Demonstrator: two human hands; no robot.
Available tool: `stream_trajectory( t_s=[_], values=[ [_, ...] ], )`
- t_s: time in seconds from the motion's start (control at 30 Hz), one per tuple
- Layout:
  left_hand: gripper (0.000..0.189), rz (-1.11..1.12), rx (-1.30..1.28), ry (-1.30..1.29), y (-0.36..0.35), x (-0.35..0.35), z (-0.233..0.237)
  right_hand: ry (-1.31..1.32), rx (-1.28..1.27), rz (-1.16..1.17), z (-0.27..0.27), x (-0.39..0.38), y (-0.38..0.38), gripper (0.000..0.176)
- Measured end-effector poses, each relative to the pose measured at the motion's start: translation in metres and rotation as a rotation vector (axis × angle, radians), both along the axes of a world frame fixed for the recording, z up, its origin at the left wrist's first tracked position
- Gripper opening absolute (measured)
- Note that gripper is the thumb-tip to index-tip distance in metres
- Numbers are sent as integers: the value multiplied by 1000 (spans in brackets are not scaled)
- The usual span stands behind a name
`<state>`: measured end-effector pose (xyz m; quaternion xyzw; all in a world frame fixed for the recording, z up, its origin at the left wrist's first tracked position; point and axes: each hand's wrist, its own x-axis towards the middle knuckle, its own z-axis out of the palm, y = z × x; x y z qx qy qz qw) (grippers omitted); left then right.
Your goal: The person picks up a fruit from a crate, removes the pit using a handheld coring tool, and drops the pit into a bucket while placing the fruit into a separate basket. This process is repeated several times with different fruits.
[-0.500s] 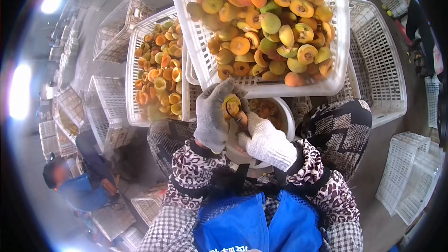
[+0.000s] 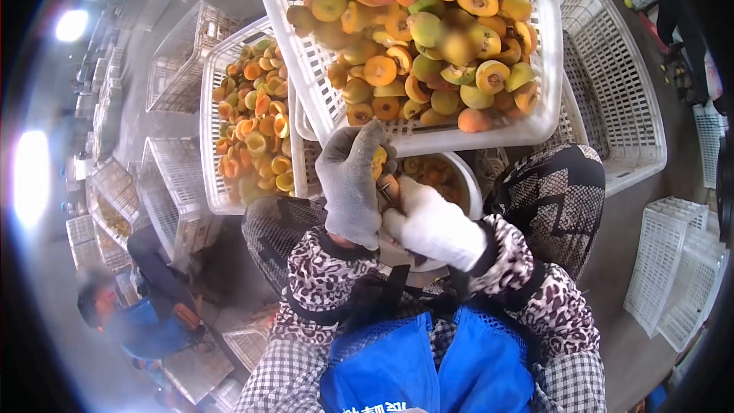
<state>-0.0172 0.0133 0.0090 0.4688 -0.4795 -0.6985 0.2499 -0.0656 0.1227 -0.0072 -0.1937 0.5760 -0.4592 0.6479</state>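
Observation:
My left hand (image 2: 349,183), in a grey glove, is closed around a halved yellow peach (image 2: 378,162), mostly hidden by the fingers. In a white glove, my right hand (image 2: 445,228) grips a pitting knife (image 2: 389,186) by its wooden handle; the working end sits against the fruit and is largely covered. Just beyond my hands stands a white crate (image 2: 489,140) heaped with peach halves (image 2: 380,70), several with stones still in them. Under my hands, between my knees, is a white bucket (image 2: 475,187) with fruit pieces inside.
On the left, another white crate (image 2: 208,118) holds hollowed peach halves (image 2: 264,141). A further slatted crate (image 2: 623,84) stands at the right, with stacked crates (image 2: 673,268) on the floor nearer me. A person in blue (image 2: 149,325) sits at the lower left.
The view has shifted slightly. My left hand has turned, hiding more of the peach, and the knife's curved metal end, visible before, is now mostly out of sight at the fruit.

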Motion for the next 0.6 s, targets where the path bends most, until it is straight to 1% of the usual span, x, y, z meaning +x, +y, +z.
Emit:
stream_trajectory(
  t_s=[0.07, 0.1, 0.13, 0.2, 0.23, 0.27, 0.33, 0.4, 0.43, 0.47, 0.5, 0.53, 0.57, 0.6],
  values=[
    [18, 51, 7, -21, 3, -3, -1, 593, 118, -11, 8, 8, -3, 24],
    [18, 45, 8, -22, 3, -2, -2, 574, 110, 49, 9, 2, -1, 25],
    [19, 23, -26, 2, 3, 0, -4, 571, 111, 44, 9, -5, 0, 25],
    [19, -16, -61, 24, 4, 0, -7, -138, -57, 44, 10, -19, 4, 30],
    [19, -6, -86, -5, 6, -3, -8, 45, 16, 43, 8, -15, 4, 31],
    [19, 9, -112, -33, 8, -4, -9, 561, 87, 21, 4, -1, 4, 28],
    [19, -14, -78, -25, 9, -7, -9, 739, 29, 3, 11, 2, 4, 27],
    [19, -28, -40, -36, 9, -4, -8, 170, 92, 53, 19, -19, 6, 26],
    [21, -87, -48, -35, 7, -3, -8, -43, -38, 5, 11, -22, 8, 21],
    [24, -146, -57, -34, 5, -3, -7, -301, -34, 32, 7, -28, 11, 16],
    [23, -183, -36, 37, 1, -3, -10, -529, -15, -21, 2, -28, 15, 13],
    [23, -186, -39, 39, -2, -4, -11, -756, 3, -75, -1, -28, 17, 11],
    [20, -278, -77, -37, -4, -5, -9, -758, 3, -76, -1, -26, 16, 11],
    [17, -364, -114, -113, -5, -6, -7, -564, 20, -51, 2, -23, 14, 10]
  ],
)
